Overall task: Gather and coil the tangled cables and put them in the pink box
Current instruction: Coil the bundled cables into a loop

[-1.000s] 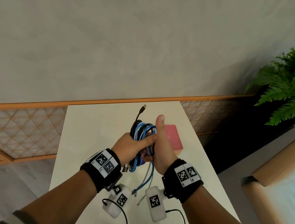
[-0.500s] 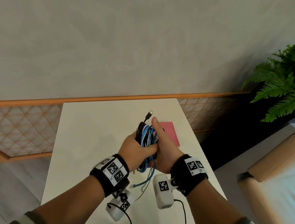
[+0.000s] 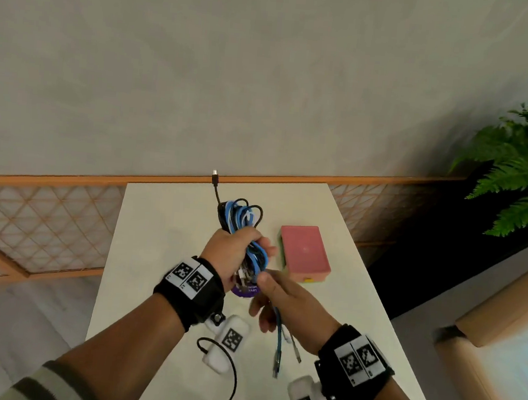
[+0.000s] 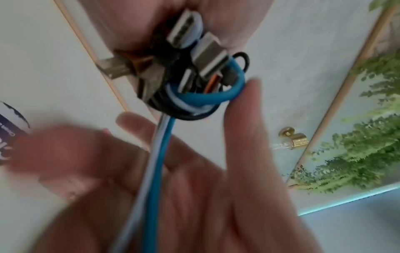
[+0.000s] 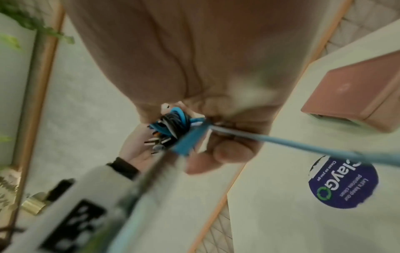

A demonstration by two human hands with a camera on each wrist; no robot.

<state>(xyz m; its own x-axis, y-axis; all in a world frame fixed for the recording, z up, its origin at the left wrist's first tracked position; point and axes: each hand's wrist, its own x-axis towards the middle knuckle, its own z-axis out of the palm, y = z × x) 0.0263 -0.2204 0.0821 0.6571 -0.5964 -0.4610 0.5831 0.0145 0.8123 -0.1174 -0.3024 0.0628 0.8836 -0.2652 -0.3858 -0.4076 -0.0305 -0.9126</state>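
My left hand (image 3: 236,250) grips a coiled bundle of blue, black and white cables (image 3: 240,217) above the white table (image 3: 165,223). A black plug sticks up from the coil's top. In the left wrist view several USB plugs poke out of the bundle (image 4: 194,101). My right hand (image 3: 283,297) is just below the bundle with fairly straight fingers (image 4: 242,119). The loose blue and white tails (image 3: 278,344) run across its palm and hang down. The pink box (image 3: 304,251) stands with its lid down, right of both hands.
A round purple sticker (image 3: 245,290) lies on the table under the hands. A wood-trimmed lattice rail (image 3: 47,213) runs behind the table. A fern (image 3: 521,158) and a tan seat (image 3: 501,316) stand to the right, past the table's right edge.
My right hand has come off the bundle and slid down toward me along the loose tails. The left hand keeps the coil, and the pink box now shows in full.
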